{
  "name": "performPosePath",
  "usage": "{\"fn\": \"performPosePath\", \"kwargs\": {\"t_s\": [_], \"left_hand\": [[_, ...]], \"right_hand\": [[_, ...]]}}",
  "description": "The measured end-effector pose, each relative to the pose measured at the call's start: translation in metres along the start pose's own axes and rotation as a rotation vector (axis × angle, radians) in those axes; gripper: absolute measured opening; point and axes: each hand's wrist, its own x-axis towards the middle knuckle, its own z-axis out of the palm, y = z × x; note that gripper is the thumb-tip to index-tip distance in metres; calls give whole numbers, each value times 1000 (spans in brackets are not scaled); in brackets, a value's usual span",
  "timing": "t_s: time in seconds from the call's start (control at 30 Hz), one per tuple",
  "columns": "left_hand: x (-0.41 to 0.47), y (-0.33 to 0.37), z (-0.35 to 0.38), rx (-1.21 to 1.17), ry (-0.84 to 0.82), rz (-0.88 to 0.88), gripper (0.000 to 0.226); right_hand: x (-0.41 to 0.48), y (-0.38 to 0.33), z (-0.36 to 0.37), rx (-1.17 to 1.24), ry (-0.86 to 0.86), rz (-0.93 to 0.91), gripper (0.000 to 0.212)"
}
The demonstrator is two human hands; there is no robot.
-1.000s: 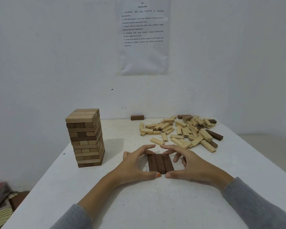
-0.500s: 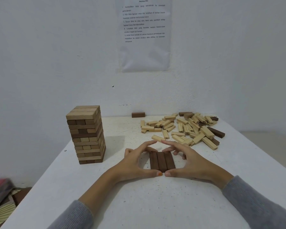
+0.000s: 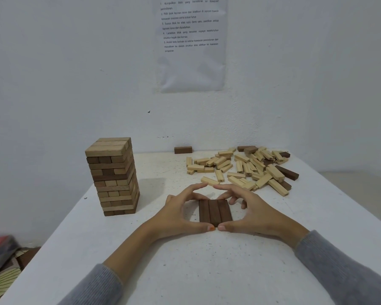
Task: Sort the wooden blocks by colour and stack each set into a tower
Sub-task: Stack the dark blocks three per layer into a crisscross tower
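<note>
Wooden-block tower (image 3: 112, 177), biggest item, stands upright near the left edge of the white table (image 3: 185, 271), approx halfway back. Its layers mix light & dark blocks, w/ a light top layer. Loose pile (image 3: 246, 170) of blocks spreads over the far right corner: mostly light ones lying flat at all angles, plus a few dark ones at its back & right side. Left hand (image 3: 176, 214) & right hand (image 3: 255, 214), both in grey sleeves (image 3: 92, 287), meet at table centre, nearer the front edge, framing a row of 3 dark blocks (image 3: 215, 211). Each hand curls round the row: thumb tips press its near end, almost touching each other, while curved fingers reach its far end. Row lies flat, blocks side by side & touching, long sides pointing to the far edge. Bare table shows btwn left palm & row's left side. Lone dark block (image 3: 183, 150) lies at the far edge against the wall (image 3: 75, 84), apart from pile & tower.
</note>
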Motion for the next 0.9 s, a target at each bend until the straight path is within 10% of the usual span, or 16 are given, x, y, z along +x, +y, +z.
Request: {"fn": "performPosePath", "kwargs": {"t_s": [0.9], "left_hand": [[-2, 7, -1, -122, 45, 83, 95]], "right_hand": [[-3, -5, 0, 32, 42, -62, 87]]}}
